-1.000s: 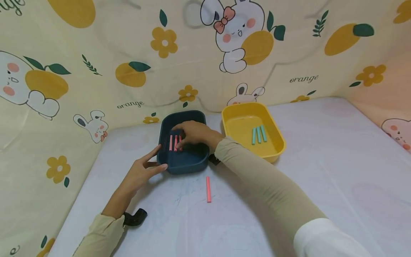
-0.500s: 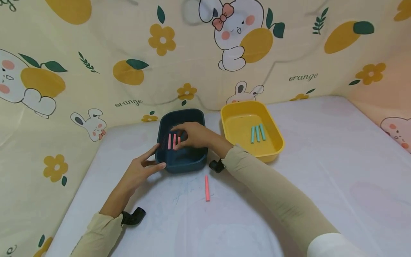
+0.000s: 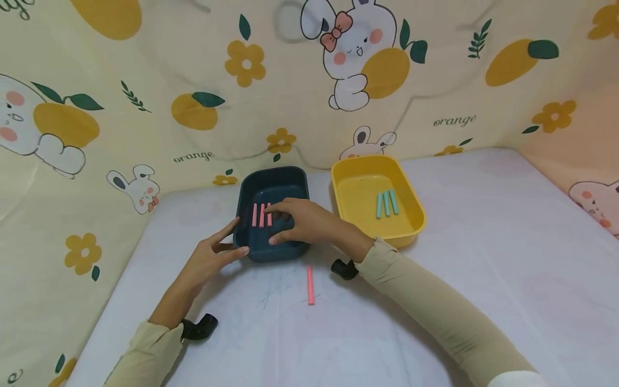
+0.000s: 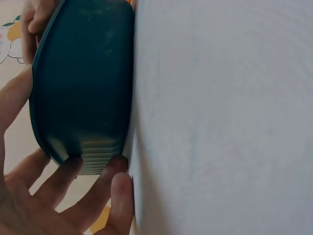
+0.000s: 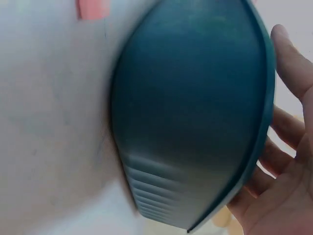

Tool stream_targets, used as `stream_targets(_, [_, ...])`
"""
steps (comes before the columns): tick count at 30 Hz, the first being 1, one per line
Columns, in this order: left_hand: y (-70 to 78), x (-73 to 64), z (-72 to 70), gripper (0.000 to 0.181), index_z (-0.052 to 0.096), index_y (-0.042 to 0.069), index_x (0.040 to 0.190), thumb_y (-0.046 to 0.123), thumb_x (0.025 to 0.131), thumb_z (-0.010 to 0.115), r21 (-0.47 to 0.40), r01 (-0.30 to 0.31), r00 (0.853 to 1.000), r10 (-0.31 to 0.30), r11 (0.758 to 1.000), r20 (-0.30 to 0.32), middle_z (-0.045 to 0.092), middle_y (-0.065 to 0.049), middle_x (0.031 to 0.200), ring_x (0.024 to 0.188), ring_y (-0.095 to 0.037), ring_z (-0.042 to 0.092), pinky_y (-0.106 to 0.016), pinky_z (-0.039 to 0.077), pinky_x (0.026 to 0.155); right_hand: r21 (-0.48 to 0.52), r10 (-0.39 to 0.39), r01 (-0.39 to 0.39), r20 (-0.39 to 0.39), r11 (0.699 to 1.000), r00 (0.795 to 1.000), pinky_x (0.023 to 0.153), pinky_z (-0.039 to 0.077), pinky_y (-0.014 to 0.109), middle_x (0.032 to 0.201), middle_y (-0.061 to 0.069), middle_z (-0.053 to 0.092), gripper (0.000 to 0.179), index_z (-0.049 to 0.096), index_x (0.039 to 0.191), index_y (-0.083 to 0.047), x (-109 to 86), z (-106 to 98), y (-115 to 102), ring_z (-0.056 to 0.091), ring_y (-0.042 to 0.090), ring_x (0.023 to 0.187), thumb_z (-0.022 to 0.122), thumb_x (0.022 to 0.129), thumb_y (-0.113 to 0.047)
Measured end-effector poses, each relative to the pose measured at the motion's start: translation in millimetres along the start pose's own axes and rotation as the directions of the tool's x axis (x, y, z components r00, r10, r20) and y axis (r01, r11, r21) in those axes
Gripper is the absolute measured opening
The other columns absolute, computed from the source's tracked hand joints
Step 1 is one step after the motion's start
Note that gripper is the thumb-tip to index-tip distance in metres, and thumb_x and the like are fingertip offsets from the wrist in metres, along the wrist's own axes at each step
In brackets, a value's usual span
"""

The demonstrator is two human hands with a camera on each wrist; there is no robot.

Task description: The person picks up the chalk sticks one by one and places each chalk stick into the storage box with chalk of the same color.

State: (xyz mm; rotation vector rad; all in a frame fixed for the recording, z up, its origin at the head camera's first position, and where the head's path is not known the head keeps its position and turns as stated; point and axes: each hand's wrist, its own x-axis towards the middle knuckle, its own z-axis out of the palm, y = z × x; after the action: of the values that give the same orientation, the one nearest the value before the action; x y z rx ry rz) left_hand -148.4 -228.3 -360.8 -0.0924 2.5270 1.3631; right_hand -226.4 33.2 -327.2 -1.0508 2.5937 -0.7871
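Observation:
In the head view, a dark blue plastic bin (image 3: 258, 252) stands on the table with three pink chalk sticks (image 3: 262, 216) side by side on its floor. My left hand (image 3: 213, 255) holds the bin's near left corner, thumb at the front rim and fingers along the left wall. The left wrist view has these fingers (image 4: 100, 193) bent against the ridged side. Over the bin's right part hovers my right hand (image 3: 309, 220), fingers loosely spread with nothing between them, fingertips close to the rightmost stick. A single pink chalk stick (image 3: 310, 285) lies on the table in front.
To the right of the blue bin stands a yellow bin (image 3: 350, 199) with three teal chalk sticks (image 3: 387, 204) in it. A cloth (image 3: 290, 70) printed with rabbits and oranges hangs behind the white table (image 3: 483, 269).
My right hand has let go of the rightmost pink chalk stick and drawn back toward the bin's near right side, its fingers opening. My left hand has stayed on the bin.

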Motion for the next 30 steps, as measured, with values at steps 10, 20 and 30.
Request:
stream_targets(10, [-0.8, 1.5, 1.8, 0.082, 0.025, 0.050, 0.153, 0.055, 0.085, 0.072, 0.010, 0.034, 0.999, -0.034, 0.999, -0.012, 0.023, -0.002, 0.166, 0.138, -0.034, 0.047, -0.063, 0.036, 0.108, -0.016, 0.022, -0.022, 0.029, 1.000, 0.999, 0.098, 0.051, 0.038, 0.130, -0.002, 0.061, 0.072, 0.052, 0.145, -0.029, -28.7, 1, -7, 0.059, 0.017, 0.116, 0.076, 0.082, -0.053])
stream_targets(20, [-0.1, 1.2, 1.2, 0.084, 0.026, 0.049, 0.153, 0.055, 0.084, 0.073, 0.013, 0.038, 0.999, -0.038, 0.999, -0.026, 0.024, -0.002, 0.166, 0.137, -0.034, 0.046, -0.064, 0.036, 0.108, -0.039, -0.038, 0.038, 0.009, 0.999, 0.999, 0.104, 0.048, 0.036, 0.133, -0.008, 0.059, 0.068, 0.055, 0.142, -0.029, -66.9, 4, -12, 0.054, 0.010, 0.120, 0.074, 0.082, -0.056])
stream_targets(30, [0.2, 0.3, 1.2, 0.080, 0.027, 0.049, 0.153, 0.049, 0.087, 0.073, 0.003, 0.024, 0.999, -0.024, 1.000, -0.023, 0.024, -0.001, 0.166, 0.136, -0.033, 0.048, -0.060, 0.038, 0.107, -0.068, -0.044, 0.042, -0.031, 0.997, 0.999, 0.103, 0.048, 0.036, 0.129, -0.010, 0.061, 0.062, 0.057, 0.138, -0.031, -94.4, 8, -13, 0.054, 0.011, 0.121, 0.070, 0.084, -0.059])
